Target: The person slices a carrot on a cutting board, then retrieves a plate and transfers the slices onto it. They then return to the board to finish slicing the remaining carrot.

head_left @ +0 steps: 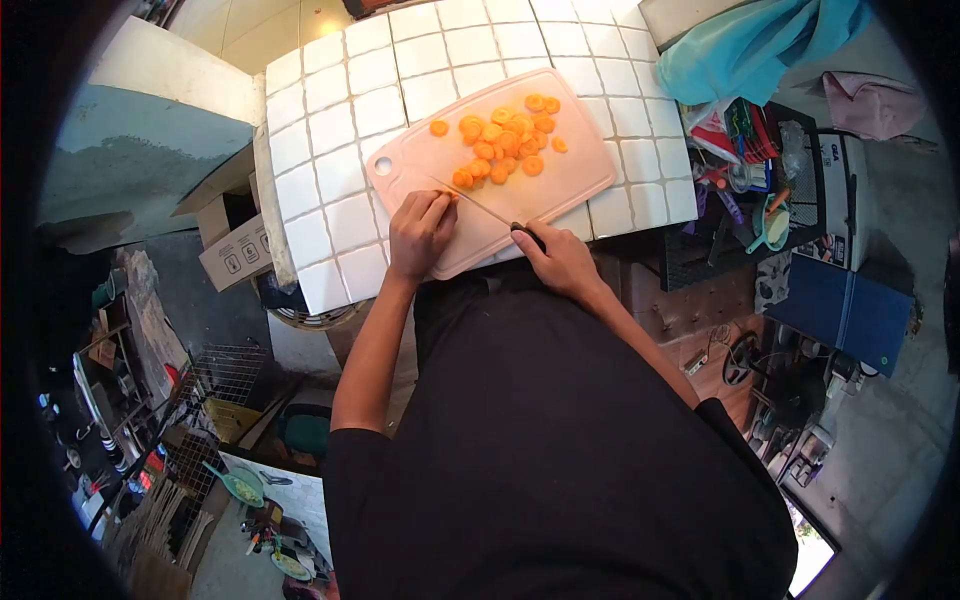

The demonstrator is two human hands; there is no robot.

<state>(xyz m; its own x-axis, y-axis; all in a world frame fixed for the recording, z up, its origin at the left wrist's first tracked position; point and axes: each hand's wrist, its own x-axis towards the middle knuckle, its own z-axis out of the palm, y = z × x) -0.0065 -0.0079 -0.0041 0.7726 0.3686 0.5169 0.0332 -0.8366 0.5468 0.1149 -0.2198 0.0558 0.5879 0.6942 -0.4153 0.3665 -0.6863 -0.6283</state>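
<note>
A pink cutting board (580,185) lies at a slant on the white tiled counter. Many round carrot slices (510,138) are spread over its upper middle. My left hand (424,232) is closed on a small carrot piece (450,194), mostly covered by the fingers, at the board's left side. In my right hand (562,262) is the black handle of a knife (484,207). Its thin blade points up and left across the board, with the tip end close to the left fingertips and the carrot.
The tiled counter (340,130) has its near edge against my body. A cardboard box (238,252) stands left of it. At the right are a black rack (720,235) with kitchen items, a turquoise cloth (760,45) and a blue folder-like panel (840,312).
</note>
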